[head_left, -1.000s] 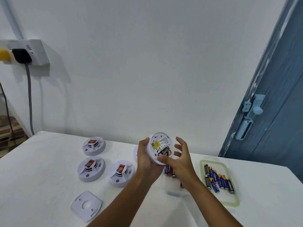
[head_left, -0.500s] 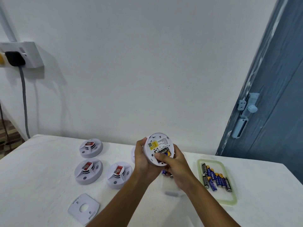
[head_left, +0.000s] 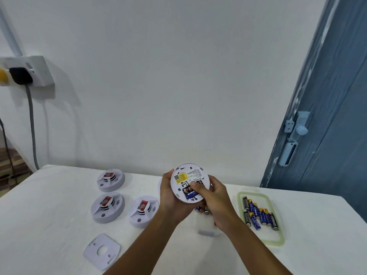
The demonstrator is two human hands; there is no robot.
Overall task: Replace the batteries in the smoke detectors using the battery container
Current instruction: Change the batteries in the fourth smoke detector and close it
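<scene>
I hold a round white smoke detector point(head_left: 186, 175) above the table, its back facing me with a yellow label and an open battery bay. My left hand point(head_left: 168, 197) grips its left edge. My right hand point(head_left: 213, 199) wraps the right edge, thumb pressing on a battery point(head_left: 191, 193) in the bay. A clear container point(head_left: 279, 238) at the right holds several blue and black batteries point(head_left: 258, 213). A few loose batteries point(head_left: 202, 209) lie on the table under my hands.
Three white smoke detectors point(head_left: 110, 179) point(head_left: 107, 207) point(head_left: 143, 210) with red tags sit on the white table at the left. A white mounting plate point(head_left: 101, 251) lies near the front. A wall socket point(head_left: 29, 70) with cable is at the left, a blue door point(head_left: 327, 135) at the right.
My right hand closed in from spread fingers to wrap the detector's right edge, and its thumb moved onto the battery bay. The detector stayed in my left hand.
</scene>
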